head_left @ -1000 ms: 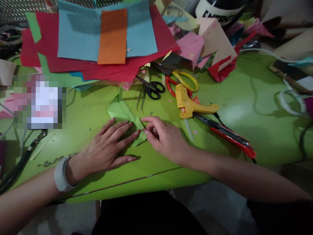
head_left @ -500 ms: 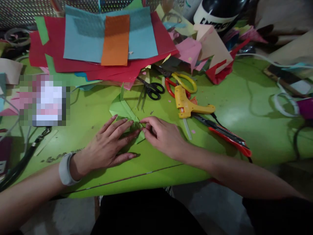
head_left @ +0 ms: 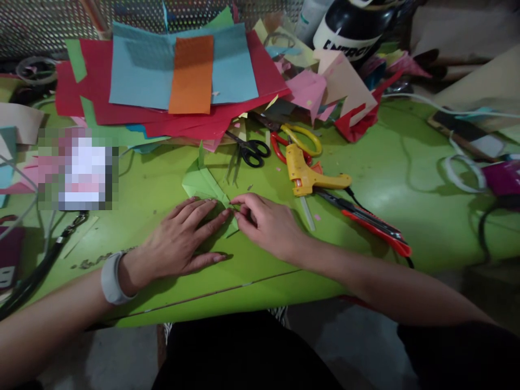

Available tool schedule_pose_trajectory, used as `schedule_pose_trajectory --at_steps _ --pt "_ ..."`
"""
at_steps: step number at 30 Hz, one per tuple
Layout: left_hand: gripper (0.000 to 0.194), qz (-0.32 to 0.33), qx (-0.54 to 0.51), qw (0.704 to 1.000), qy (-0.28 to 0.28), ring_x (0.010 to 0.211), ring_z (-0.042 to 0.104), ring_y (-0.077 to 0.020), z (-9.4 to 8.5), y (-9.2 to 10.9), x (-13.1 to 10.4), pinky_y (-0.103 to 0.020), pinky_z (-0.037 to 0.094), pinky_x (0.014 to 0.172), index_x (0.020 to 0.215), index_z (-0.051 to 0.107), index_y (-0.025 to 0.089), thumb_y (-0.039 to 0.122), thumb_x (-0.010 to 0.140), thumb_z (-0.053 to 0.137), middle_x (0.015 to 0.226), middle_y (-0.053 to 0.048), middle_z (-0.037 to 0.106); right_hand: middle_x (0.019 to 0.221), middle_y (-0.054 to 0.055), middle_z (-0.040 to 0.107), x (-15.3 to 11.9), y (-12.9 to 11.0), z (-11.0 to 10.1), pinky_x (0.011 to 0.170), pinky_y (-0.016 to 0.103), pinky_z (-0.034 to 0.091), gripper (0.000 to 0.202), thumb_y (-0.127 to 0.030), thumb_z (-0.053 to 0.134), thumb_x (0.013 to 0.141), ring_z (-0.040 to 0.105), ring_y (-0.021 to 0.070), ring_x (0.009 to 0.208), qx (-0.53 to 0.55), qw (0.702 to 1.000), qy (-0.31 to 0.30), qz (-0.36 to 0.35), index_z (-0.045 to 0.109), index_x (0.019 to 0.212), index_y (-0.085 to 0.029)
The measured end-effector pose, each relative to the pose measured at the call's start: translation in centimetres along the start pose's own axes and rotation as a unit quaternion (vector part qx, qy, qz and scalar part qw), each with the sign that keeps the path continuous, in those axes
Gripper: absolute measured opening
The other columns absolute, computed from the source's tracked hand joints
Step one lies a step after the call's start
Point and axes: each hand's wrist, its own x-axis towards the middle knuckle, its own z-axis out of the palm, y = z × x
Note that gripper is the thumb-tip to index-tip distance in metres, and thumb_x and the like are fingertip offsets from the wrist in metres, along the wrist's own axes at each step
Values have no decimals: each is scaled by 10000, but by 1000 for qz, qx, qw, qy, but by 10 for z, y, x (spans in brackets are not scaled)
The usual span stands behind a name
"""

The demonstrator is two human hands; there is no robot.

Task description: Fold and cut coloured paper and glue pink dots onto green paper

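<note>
On the glossy green table (head_left: 377,168), the folded light-green paper (head_left: 206,185) is best pressed evenly by the flat, spread left hand (head_left: 179,234) while pinched (2 digits, nearly meeting) by the right hand (head_left: 268,223).

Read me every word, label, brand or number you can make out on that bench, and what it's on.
"ENERG", last letter unclear, likely Y: on the white band of the black container.
White bottle behind: marks too small to read.
Badge-like card at left: pixelated, unreadable.
Yellow glue gun and red utility knife: nothing I can read.
Folded green paper: no writing visible.
</note>
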Motion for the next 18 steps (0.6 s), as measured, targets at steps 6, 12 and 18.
schedule_pose_trajectory --at_steps 6,12,18 --pt "727 -14 -23 1000 -9 1313 517 -364 1 -1 2 -547 416 1131 1477 490 146 667 979 395 1419 -207 535 914 54 736 0 0 -2 647 329 455 280 -250 506 937 689 214 784 3 1000 -7 -1 595 1197 -197" --pt "686 -22 -45 999 -9 1335 499 -360 1 -1 3 -545 399 1147 1450 526 167 652 973 439 1438 -191 538 926 55 732 1 1 0 646 316 448 222 -244 508 938 680 201 777 8 1000 4 -5 607 1134 -205" --pt "709 20 -46 998 -47 1523 305 -307 -3 -3 7 -485 246 1253 1540 395 133 606 1011 396 1622 -146 371 948 52 714 2 4 -4 632 302 447 200 -245 540 941 649 177 744 46 999 -3 -2 600 1123 -188"
